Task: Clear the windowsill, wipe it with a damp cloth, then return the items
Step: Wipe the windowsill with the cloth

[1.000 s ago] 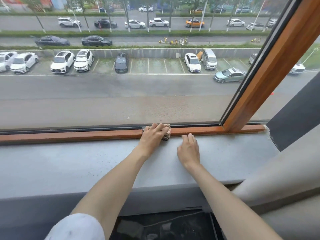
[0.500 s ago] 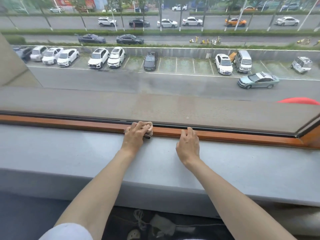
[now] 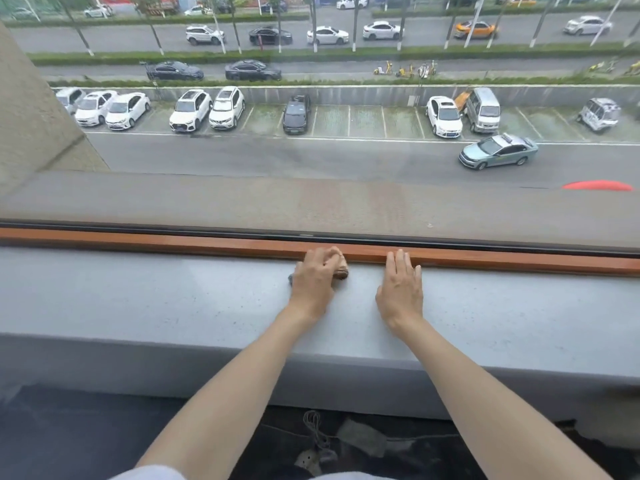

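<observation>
The left hand (image 3: 317, 275) slides the crumpled brown cloth (image 3: 341, 270) leftward along the grey speckled windowsill (image 3: 138, 299), back off the orange wooden frame strip (image 3: 173, 242); the right hand (image 3: 401, 289) follows alongside.

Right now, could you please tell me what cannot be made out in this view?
Head view: the cloth is mostly hidden under the left hand, so its size is unclear.
Head view: the windowsill is cut off by both side edges.
Head view: the things on the floor are dark and blurred.
</observation>
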Action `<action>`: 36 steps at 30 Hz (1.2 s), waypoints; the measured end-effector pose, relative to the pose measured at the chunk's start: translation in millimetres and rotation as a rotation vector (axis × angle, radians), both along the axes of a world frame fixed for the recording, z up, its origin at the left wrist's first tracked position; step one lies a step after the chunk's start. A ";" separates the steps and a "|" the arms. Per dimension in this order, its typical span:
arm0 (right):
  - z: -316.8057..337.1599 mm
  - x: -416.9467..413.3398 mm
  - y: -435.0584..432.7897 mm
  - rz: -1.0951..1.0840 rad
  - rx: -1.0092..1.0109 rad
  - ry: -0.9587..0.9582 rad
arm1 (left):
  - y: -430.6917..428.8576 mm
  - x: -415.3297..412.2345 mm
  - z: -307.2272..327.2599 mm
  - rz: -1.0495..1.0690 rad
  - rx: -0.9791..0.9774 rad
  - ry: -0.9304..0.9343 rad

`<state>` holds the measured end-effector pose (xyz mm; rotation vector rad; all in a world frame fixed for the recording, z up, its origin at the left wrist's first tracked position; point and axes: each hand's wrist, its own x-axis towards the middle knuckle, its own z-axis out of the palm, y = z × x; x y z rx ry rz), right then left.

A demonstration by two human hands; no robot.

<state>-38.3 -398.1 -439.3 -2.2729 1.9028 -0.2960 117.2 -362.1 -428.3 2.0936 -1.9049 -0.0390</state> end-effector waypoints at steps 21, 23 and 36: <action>32.6 -37.0 2.3 0.203 0.168 0.036 | 47.6 -26.4 6.0 -0.169 0.085 -0.089; 33.0 -33.9 2.8 0.204 0.143 0.024 | 55.5 25.4 6.2 0.004 0.110 -0.134; 36.5 -25.1 2.1 0.259 0.054 0.029 | 104.7 15.7 19.5 0.074 0.086 0.017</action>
